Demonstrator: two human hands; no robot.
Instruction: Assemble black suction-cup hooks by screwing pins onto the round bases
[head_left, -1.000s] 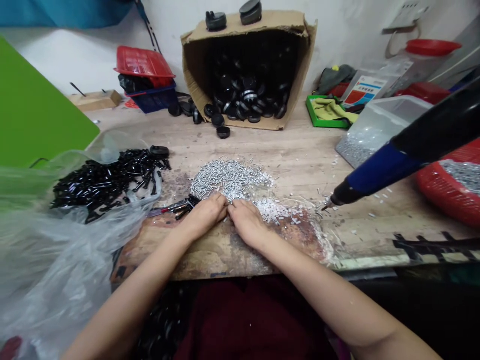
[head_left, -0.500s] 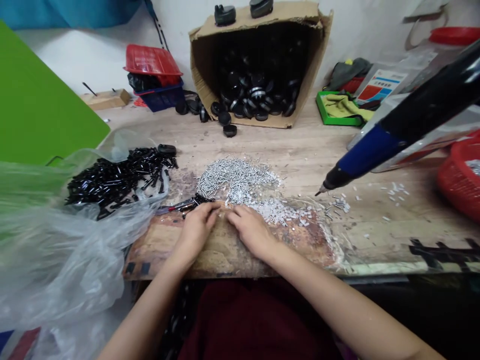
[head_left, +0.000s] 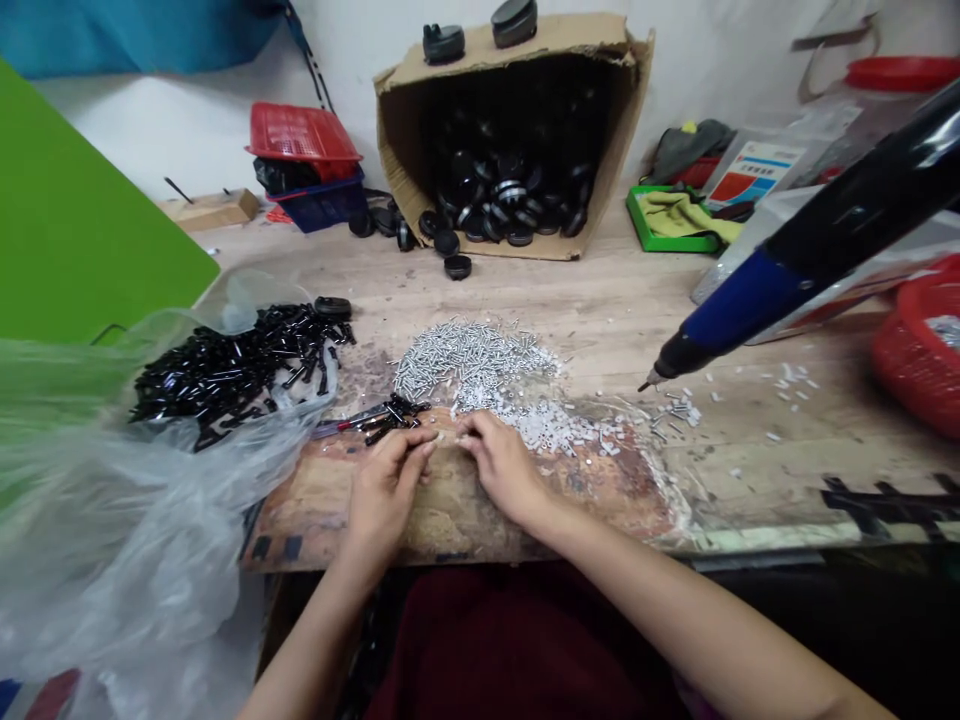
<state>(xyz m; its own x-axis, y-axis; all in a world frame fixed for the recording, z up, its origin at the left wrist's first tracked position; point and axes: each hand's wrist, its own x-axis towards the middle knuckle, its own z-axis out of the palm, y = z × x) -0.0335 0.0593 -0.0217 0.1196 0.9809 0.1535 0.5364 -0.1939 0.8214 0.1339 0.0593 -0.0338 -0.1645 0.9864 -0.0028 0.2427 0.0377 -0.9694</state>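
Note:
My left hand [head_left: 386, 475] is closed in a pinch over the worn wooden board [head_left: 450, 520]. Facing it, my right hand [head_left: 501, 462] pinches too, its fingertips a short gap away. Something tiny and pale shows between the fingertips, too small to name. Just beyond my right hand lie small white plastic sleeves [head_left: 559, 428], which merge into a heap of silver screws [head_left: 450, 355]. Several black tube-like parts [head_left: 394, 415] rest close to my left fingers, beside a thin tool with a red band [head_left: 345, 424].
A powered screwdriver [head_left: 742, 300] hangs tip-down at the right. More black parts [head_left: 225, 365] fill a clear plastic bag [head_left: 172, 520] at the left. Behind stands a cardboard box [head_left: 390, 130] of round black pieces. A red basket [head_left: 915, 340] sits at the right edge.
Both hands have drawn back a little toward me from the edge of the pile, uncovering the black parts beside my left fingers. The view has shifted slightly.

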